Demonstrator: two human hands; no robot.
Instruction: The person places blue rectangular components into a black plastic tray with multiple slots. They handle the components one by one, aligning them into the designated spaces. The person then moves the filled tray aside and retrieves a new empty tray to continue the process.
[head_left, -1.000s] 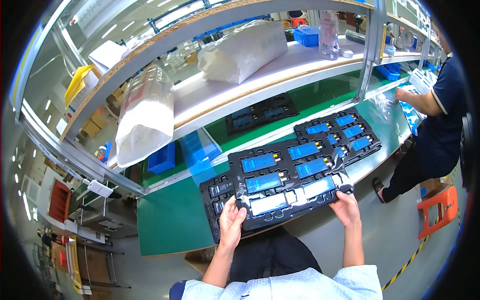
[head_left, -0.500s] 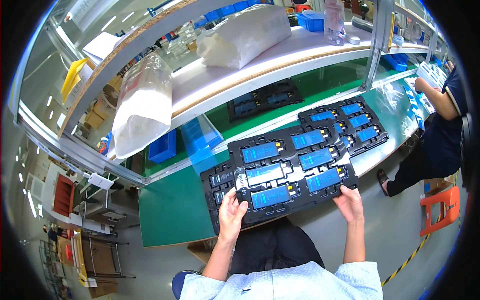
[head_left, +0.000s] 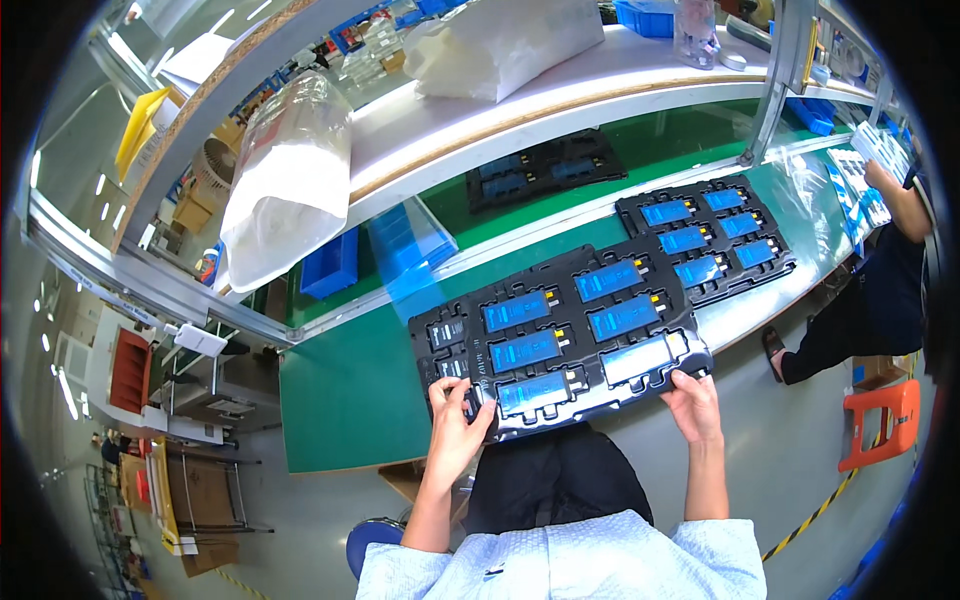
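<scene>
My left hand (head_left: 458, 430) grips the near left corner of a black plastic tray (head_left: 574, 345), thumb on top. My right hand (head_left: 695, 408) closes on its near right corner; some fingers of both hands are hidden. Flat blue battery-like packs (head_left: 518, 311) with small yellow-marked ends lie in the tray's pockets, in two columns. Glare whitens the near right pack (head_left: 640, 358). At the left, darker packs (head_left: 447, 333) show in black pockets beside the held tray; I cannot tell how the two parts overlap.
Another black tray (head_left: 705, 238) of blue packs lies to the right on the green table (head_left: 340, 410). A further tray (head_left: 545, 170) sits under the shelf (head_left: 560, 100), near a blue bin (head_left: 329, 265). A co-worker (head_left: 880, 290) stands at right, near an orange stool (head_left: 880, 425).
The tray has tilted in my hands, and the glare has moved from a left-column pack to the near right one. My view has shifted a little. Both hands keep their hold.
</scene>
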